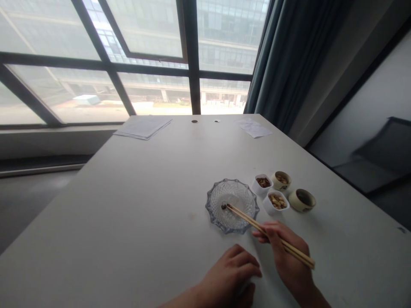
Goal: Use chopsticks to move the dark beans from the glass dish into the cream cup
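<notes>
- Left hand [229, 273] is closest to us. It lies palm down on the table [144, 205], on the near side of the glass dish [239, 194]. Its fingers are loosely bent and its grip holds nothing.
- Right hand [284, 252] is just beside the left one, near the dish's front edge. Its grip is closed around a pair of wooden chopsticks [269, 233].
- The chopsticks slant from the hand up over the dish's rim. Their tips sit inside the dish, close together.
- A small dark bit [224, 207] lies in the dish, right at the chopstick tips. I cannot tell if the tips pinch it or only touch it.
- Four small cups stand just to the right of the dish.
- A white cup [257, 187] with dark bits and a second white cup [268, 207] with pale nuts are closest to the dish.
- A tan cup [282, 186] with nuts and another tan cup [293, 201] are a little farther out.
- Far behind the dish, some papers [143, 127] lie at the table's back edge, by the window [96, 64].
</notes>
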A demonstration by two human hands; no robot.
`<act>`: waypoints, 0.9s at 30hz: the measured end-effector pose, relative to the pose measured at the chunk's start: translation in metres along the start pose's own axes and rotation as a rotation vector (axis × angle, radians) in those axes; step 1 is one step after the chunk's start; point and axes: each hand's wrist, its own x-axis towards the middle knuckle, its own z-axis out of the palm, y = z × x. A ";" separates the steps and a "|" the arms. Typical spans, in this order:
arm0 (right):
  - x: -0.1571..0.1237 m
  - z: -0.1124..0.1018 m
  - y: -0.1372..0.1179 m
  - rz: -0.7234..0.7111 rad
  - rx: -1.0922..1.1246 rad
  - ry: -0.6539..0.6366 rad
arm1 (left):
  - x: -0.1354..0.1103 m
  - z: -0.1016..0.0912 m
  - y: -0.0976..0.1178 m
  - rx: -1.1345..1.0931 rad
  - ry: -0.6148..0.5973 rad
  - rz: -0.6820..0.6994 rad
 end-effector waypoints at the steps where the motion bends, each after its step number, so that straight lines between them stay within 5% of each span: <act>1: 0.000 0.000 0.000 -0.004 -0.002 0.002 | 0.000 0.000 0.000 -0.003 0.004 0.001; 12: -0.002 0.001 -0.003 -0.029 -0.012 0.043 | 0.001 0.001 -0.002 0.036 -0.047 -0.027; 18: -0.004 -0.072 -0.030 0.000 -0.206 0.393 | 0.002 -0.002 0.001 0.002 -0.039 -0.020; 22: 0.000 -0.126 -0.022 0.076 -0.381 0.567 | 0.002 -0.004 0.000 -0.005 -0.044 -0.016; 27: 0.008 -0.144 0.007 0.172 -0.284 0.603 | 0.003 -0.005 0.000 -0.017 -0.051 -0.018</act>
